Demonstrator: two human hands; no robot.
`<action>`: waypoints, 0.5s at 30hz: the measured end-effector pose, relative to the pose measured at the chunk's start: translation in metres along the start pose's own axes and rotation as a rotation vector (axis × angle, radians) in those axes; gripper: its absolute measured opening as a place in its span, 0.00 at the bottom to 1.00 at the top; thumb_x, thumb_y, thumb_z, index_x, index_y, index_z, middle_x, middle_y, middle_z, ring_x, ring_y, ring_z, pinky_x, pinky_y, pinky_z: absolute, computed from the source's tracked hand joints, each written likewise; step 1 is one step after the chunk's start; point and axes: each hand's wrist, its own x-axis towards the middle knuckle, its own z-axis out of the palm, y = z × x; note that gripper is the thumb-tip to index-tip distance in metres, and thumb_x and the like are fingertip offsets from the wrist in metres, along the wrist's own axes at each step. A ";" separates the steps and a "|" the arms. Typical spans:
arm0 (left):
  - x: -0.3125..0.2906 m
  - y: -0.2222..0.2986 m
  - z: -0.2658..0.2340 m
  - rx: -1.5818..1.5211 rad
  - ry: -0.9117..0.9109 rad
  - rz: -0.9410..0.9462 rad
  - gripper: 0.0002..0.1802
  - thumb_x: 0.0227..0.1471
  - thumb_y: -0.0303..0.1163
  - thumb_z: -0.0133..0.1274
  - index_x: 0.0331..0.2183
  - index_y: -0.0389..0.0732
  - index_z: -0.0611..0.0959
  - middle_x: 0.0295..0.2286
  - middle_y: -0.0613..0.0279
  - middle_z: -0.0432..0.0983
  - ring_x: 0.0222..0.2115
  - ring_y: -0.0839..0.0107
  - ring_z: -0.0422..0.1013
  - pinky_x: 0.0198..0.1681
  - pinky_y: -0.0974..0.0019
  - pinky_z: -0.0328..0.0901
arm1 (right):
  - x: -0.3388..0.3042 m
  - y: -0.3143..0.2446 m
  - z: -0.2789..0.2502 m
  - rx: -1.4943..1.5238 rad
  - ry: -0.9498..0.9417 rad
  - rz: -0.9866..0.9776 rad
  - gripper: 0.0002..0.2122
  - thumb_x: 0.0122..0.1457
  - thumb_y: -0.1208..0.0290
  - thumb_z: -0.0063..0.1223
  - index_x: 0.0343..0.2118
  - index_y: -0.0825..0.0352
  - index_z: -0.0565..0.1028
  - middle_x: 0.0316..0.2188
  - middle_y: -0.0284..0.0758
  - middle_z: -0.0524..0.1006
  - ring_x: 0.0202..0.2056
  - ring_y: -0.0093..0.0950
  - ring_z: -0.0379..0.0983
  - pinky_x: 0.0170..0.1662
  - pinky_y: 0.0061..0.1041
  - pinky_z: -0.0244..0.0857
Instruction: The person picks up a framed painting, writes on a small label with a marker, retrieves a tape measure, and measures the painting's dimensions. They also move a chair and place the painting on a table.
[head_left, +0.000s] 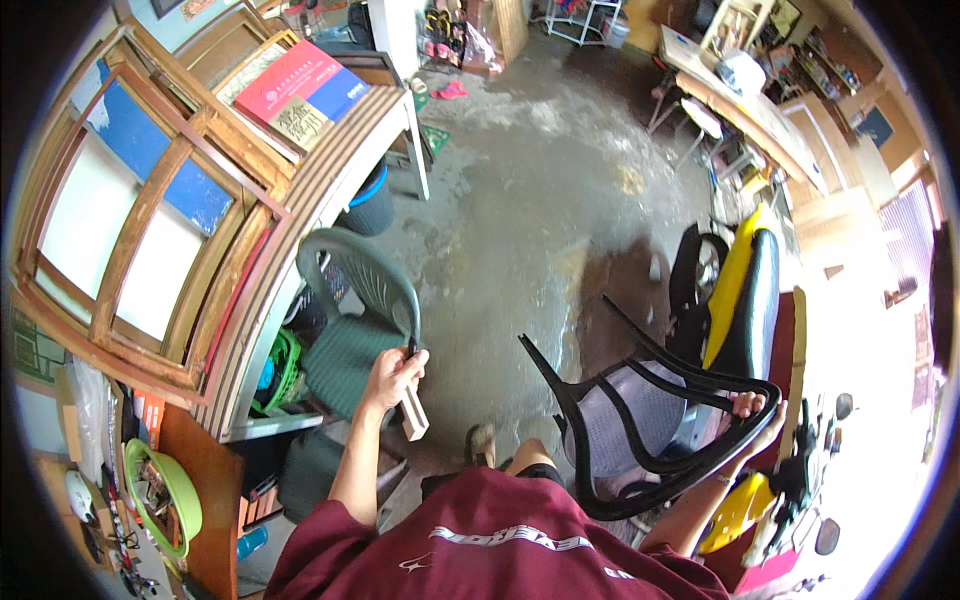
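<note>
My left hand (pixel 393 380) is closed around a pale squared wooden piece (pixel 412 415) with a dark end above the fingers. I cannot make out its exact kind. Just beyond that hand stands a dark green plastic armchair (pixel 365 265) with a slatted back. On the right, my right hand (pixel 765 425) wraps its fingers round the rim of a black chair-back frame (pixel 640 425) with curved crossbars. The frame is tilted, and its two long prongs point away from me. Grey mesh (pixel 630 410) shows through its bars; whether it belongs to the frame I cannot tell.
At left, a long slatted bench (pixel 330 165) carries wooden window frames (pixel 135 235) and a red and blue box (pixel 305 85). A green basin (pixel 160 500) sits lower left. A yellow and black motorbike (pixel 745 285) stands right. A cluttered table (pixel 740 90) is beyond the concrete floor (pixel 520 200).
</note>
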 end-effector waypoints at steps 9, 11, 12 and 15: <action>0.269 0.053 -0.037 -0.110 0.166 -0.049 0.22 0.62 0.46 0.58 0.22 0.42 0.76 0.15 0.71 0.70 0.14 0.80 0.67 0.18 0.72 0.60 | 0.296 0.139 0.214 0.100 -0.465 -0.261 0.28 0.69 0.42 0.39 0.35 0.69 0.70 0.23 0.32 0.65 0.26 0.24 0.59 0.34 0.24 0.51; 0.310 0.065 -0.048 -0.075 0.277 -0.125 0.23 0.60 0.48 0.59 0.22 0.42 0.76 0.15 0.69 0.70 0.14 0.78 0.68 0.18 0.71 0.61 | 0.360 0.187 0.268 0.053 -0.421 -0.236 0.29 0.68 0.39 0.39 0.36 0.69 0.69 0.23 0.33 0.66 0.26 0.26 0.58 0.35 0.25 0.50; 0.339 0.084 -0.041 -0.097 0.368 -0.109 0.23 0.61 0.48 0.59 0.22 0.42 0.77 0.15 0.69 0.70 0.13 0.77 0.68 0.18 0.71 0.61 | 0.393 0.201 0.302 -0.021 -0.409 -0.288 0.30 0.68 0.37 0.39 0.37 0.69 0.68 0.23 0.34 0.67 0.26 0.26 0.58 0.36 0.25 0.50; 0.406 0.105 -0.055 -0.244 0.345 -0.100 0.23 0.61 0.48 0.58 0.22 0.42 0.77 0.15 0.68 0.71 0.13 0.77 0.68 0.17 0.71 0.61 | 0.497 0.218 0.369 -0.103 -0.700 -0.278 0.29 0.66 0.36 0.42 0.41 0.66 0.66 0.23 0.32 0.63 0.27 0.25 0.57 0.37 0.25 0.49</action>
